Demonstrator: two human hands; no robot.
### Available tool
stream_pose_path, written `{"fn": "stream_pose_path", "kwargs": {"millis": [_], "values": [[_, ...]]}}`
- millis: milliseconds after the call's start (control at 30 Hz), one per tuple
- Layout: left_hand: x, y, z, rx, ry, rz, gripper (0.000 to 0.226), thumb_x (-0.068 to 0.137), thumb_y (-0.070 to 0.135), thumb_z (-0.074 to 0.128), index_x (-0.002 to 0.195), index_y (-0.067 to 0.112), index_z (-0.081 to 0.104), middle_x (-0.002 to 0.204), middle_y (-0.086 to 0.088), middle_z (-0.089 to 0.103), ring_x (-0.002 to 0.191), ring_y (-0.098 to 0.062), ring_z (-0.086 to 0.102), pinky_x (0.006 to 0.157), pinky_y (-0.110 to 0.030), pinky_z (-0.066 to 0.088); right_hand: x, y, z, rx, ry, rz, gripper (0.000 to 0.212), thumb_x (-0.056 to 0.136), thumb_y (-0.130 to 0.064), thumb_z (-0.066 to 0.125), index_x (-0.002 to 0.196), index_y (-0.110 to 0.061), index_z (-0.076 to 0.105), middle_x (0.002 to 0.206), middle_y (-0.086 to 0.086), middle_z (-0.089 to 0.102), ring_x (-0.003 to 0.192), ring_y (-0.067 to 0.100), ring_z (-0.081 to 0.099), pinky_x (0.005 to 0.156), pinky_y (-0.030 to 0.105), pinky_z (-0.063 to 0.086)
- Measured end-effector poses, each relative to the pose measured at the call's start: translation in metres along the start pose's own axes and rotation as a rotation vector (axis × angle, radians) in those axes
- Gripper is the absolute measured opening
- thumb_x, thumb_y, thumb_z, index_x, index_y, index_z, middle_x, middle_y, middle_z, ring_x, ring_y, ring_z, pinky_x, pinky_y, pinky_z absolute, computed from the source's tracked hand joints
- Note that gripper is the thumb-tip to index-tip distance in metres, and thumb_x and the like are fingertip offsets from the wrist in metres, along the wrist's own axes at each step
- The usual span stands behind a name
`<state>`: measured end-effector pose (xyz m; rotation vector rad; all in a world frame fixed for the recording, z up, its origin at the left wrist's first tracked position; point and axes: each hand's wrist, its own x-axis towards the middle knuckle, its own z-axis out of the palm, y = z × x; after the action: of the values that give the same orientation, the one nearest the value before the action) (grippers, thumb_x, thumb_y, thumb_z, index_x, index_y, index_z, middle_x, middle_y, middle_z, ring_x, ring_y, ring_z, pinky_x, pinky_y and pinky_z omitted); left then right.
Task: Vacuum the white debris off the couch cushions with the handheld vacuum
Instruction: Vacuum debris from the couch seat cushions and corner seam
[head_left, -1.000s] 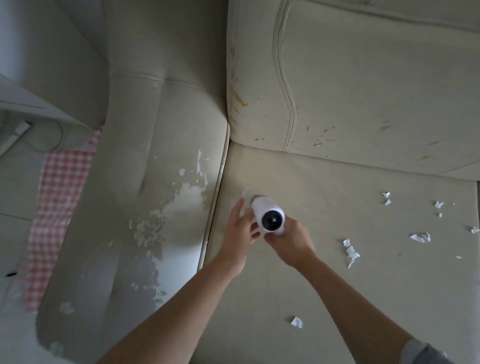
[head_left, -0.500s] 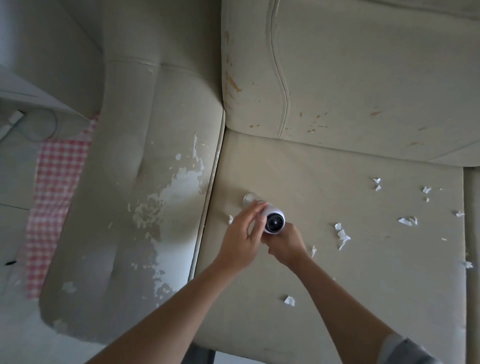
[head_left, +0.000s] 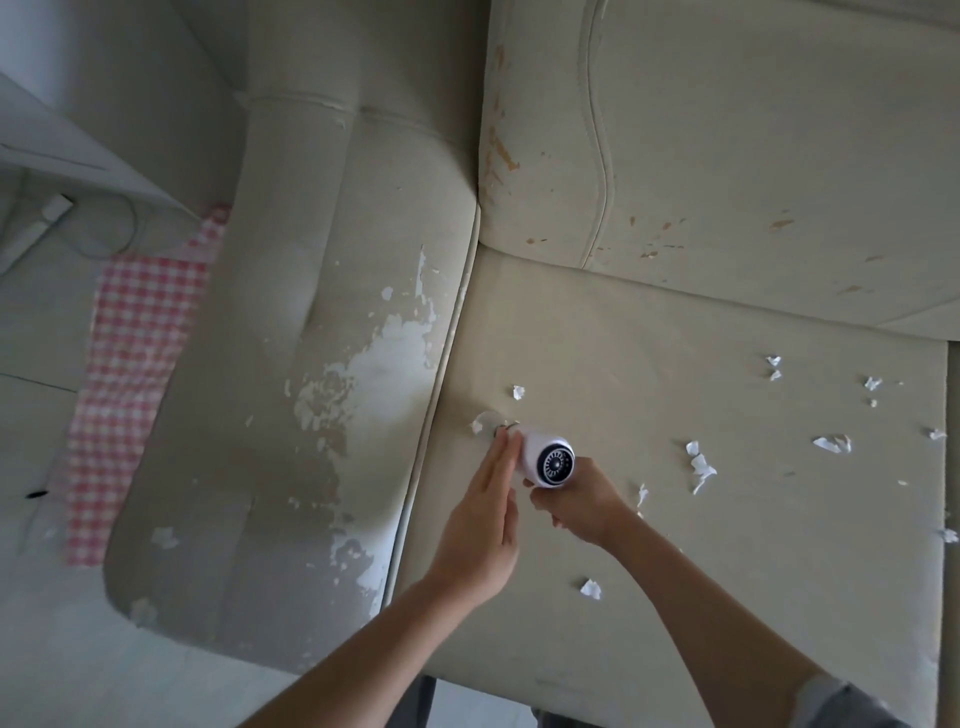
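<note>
My right hand (head_left: 579, 506) grips the small white handheld vacuum (head_left: 543, 454) from below, its dark vented rear end facing me and its clear nozzle (head_left: 488, 421) down on the beige seat cushion (head_left: 675, 545) near the left seam. My left hand (head_left: 485, 525) lies flat against the vacuum's left side, fingers straight. White paper scraps lie on the cushion: one (head_left: 518, 392) just beyond the nozzle, a cluster (head_left: 700, 466) right of my right hand, one (head_left: 590, 588) near the front, and several more (head_left: 834, 443) further right.
The couch's left armrest (head_left: 311, 364) has peeling, flaking upholstery. The back cushion (head_left: 727, 156) shows orange stains. A red checked cloth (head_left: 135, 353) lies on the floor left of the couch, with a cable and white furniture beyond it.
The vacuum and both hands have shifted slightly along the cushion near the left seam. My left hand went from curled over the vacuum's body to lying flat beside it.
</note>
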<state>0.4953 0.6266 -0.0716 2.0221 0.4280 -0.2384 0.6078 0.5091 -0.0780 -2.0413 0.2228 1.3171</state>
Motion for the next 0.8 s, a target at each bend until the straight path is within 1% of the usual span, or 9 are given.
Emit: {"fn": "stream_pose_path", "kwargs": {"millis": [133,167,267,333,400,500,633,667,800], "values": [[-0.004,-0.013,-0.004,0.046,0.036,-0.013,0.077,0.100,0.000,0.039,0.156,0.039,0.004,0.167,0.015,0.012,0.149,0.003,0.021,0.106,0.001,0.022,0.006,-0.006,0.010,-0.032,-0.027,0.001,0.020,0.074,-0.005,0.063,0.093,0.002,0.068,0.066,0.009,0.062,0.043,0.012,0.054,0.040,0.016,0.038],[-0.004,-0.016,-0.004,0.061,0.026,0.005,0.079,0.099,-0.001,0.040,0.156,0.041,0.003,0.167,0.017,0.010,0.149,0.005,0.019,0.106,0.001,0.022,0.006,-0.003,0.011,-0.013,-0.022,-0.001,0.022,0.074,-0.004,0.063,0.094,0.003,0.068,0.068,0.010,0.063,0.047,0.013,0.056,0.045,0.018,0.041],[0.004,-0.014,0.001,0.063,-0.035,0.080,0.079,0.100,0.001,0.039,0.156,0.043,0.004,0.167,0.020,0.003,0.148,0.011,0.012,0.108,-0.001,0.020,0.006,0.014,0.004,0.079,0.041,-0.008,0.027,0.068,-0.006,0.065,0.092,0.004,0.069,0.080,0.023,0.070,0.058,0.018,0.060,0.060,0.036,0.049],[0.018,-0.006,0.009,0.050,-0.069,0.130,0.073,0.101,0.003,0.037,0.160,0.035,0.011,0.168,0.015,0.005,0.150,0.006,0.013,0.113,-0.007,0.022,0.005,0.022,-0.006,0.114,0.110,0.001,0.025,0.064,-0.011,0.066,0.087,-0.006,0.072,0.079,0.017,0.073,0.057,0.017,0.062,0.063,0.040,0.053],[0.035,0.002,0.016,0.036,-0.085,0.152,0.069,0.100,0.003,0.038,0.161,0.029,0.016,0.169,0.012,0.006,0.152,0.000,0.016,0.114,-0.014,0.028,0.008,0.022,-0.017,0.171,0.161,-0.001,0.024,0.061,-0.014,0.066,0.084,-0.014,0.073,0.077,0.010,0.073,0.057,0.018,0.063,0.065,0.044,0.056],[0.055,0.008,0.018,0.037,-0.056,0.123,0.067,0.100,0.004,0.038,0.160,0.029,0.019,0.169,0.009,0.009,0.151,-0.007,0.024,0.111,-0.021,0.036,0.020,0.009,-0.023,0.252,0.123,-0.031,0.017,0.071,-0.002,0.066,0.082,-0.014,0.071,0.077,0.007,0.069,0.056,0.019,0.060,0.063,0.039,0.052],[0.063,0.000,0.002,0.087,0.003,0.091,0.069,0.097,-0.001,0.038,0.158,0.029,0.026,0.166,0.010,0.022,0.149,-0.003,0.025,0.112,-0.013,0.029,0.031,-0.004,-0.016,0.276,0.037,-0.053,0.018,0.075,0.004,0.065,0.081,-0.012,0.070,0.083,0.003,0.069,0.060,0.020,0.056,0.065,0.036,0.051],[0.062,-0.003,-0.002,0.092,-0.002,0.095,0.070,0.095,-0.003,0.038,0.158,0.028,0.028,0.164,0.008,0.027,0.148,-0.003,0.028,0.113,-0.013,0.029,0.031,-0.004,-0.015,0.280,0.024,-0.050,0.018,0.075,0.004,0.065,0.081,-0.012,0.070,0.083,0.002,0.069,0.060,0.020,0.055,0.063,0.034,0.051],[0.054,-0.006,-0.001,0.114,-0.078,0.098,0.069,0.093,-0.003,0.038,0.156,0.025,0.032,0.156,0.003,0.043,0.141,-0.011,0.043,0.112,-0.025,0.039,0.017,0.015,-0.024,0.263,0.056,-0.018,0.015,0.074,0.001,0.066,0.079,-0.012,0.070,0.079,0.002,0.069,0.054,0.017,0.055,0.057,0.031,0.049]]}}
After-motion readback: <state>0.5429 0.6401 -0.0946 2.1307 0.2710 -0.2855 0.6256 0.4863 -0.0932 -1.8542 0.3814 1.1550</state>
